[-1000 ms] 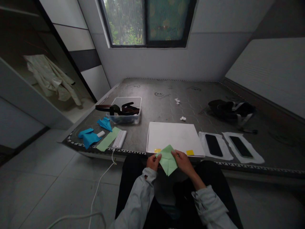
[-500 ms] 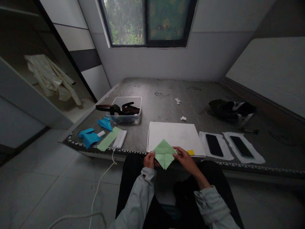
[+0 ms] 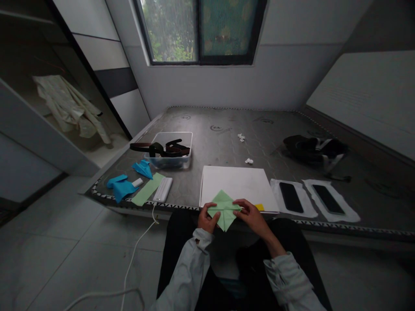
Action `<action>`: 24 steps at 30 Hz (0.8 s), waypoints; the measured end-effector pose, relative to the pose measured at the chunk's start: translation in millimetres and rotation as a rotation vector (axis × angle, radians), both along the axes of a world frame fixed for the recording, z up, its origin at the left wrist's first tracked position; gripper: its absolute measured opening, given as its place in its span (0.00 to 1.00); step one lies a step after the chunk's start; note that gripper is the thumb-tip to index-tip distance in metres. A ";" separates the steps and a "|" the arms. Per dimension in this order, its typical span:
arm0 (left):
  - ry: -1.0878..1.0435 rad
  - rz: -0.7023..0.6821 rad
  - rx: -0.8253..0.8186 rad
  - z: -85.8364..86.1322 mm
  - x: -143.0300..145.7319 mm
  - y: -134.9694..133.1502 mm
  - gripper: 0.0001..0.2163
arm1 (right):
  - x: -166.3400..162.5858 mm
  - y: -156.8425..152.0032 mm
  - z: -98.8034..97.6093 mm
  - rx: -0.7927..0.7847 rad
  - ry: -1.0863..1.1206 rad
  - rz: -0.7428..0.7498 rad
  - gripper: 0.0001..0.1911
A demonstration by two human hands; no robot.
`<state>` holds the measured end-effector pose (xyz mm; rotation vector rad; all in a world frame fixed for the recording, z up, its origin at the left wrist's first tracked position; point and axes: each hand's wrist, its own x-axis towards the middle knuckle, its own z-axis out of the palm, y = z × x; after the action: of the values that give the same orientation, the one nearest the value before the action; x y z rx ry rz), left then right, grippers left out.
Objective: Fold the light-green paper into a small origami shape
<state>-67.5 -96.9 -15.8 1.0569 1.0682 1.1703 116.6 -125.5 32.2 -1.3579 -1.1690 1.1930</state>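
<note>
A green folded sheet of paper (image 3: 226, 212), diamond-shaped with crease lines across its middle, is held up between both hands at the front edge of the bed. My left hand (image 3: 208, 219) pinches its left corner, the thumb lying on the front face. At the opposite corner, my right hand (image 3: 251, 215) grips the paper between thumb and fingers. Behind the paper lies a flat white box (image 3: 238, 181), partly covered by it. A small yellow piece (image 3: 260, 207) rests at the box's front edge, close to my right hand.
Left of the box are a white power strip (image 3: 163, 189) with a cord, a green paper strip (image 3: 147, 190) and blue folded papers (image 3: 121, 188). Belts (image 3: 175, 148) lie in a clear plastic bin (image 3: 181, 163). Rightward are two phones (image 3: 291, 197) on white wrappers and a black bag (image 3: 301, 147).
My left thumb has moved onto the front face of the green paper, and the left fingers have risen along its upper edge. My right hand has barely moved.
</note>
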 end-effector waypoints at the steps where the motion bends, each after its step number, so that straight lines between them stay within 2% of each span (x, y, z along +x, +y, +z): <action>1: -0.024 0.006 -0.014 0.6 0.7 -0.4 0.24 | 0.0 0.3 -0.4 -0.008 0.015 -0.003 0.21; 3: -0.071 0.038 -0.028 1.3 2.2 -1.1 0.30 | -0.1 0.8 -1.5 -0.015 0.033 -0.015 0.24; 5: -0.062 0.066 -0.041 0.8 3.2 -1.8 0.30 | 0.3 1.2 -3.0 -0.003 -0.008 -0.046 0.21; 9: 0.022 0.080 -0.045 -2.8 2.9 -2.3 0.19 | 1.5 2.3 -4.2 -0.010 -0.091 -0.080 0.17; 14: -0.051 -0.030 0.106 -2.9 1.4 -0.4 0.03 | 2.3 2.9 -0.4 0.003 -0.048 -0.063 0.14; 19: -0.073 -0.001 0.061 2.8 -0.7 0.7 0.03 | 4.6 1.7 1.5 -0.015 -0.088 -0.022 0.14; 24: -0.044 0.036 -0.038 4.3 -7.5 3.2 0.03 | 5.4 -1.1 8.1 -0.008 -0.090 0.118 0.18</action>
<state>-75.0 -93.7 -11.5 0.9810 1.0750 1.1927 122.0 -126.7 40.2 -1.3773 -1.3250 1.2313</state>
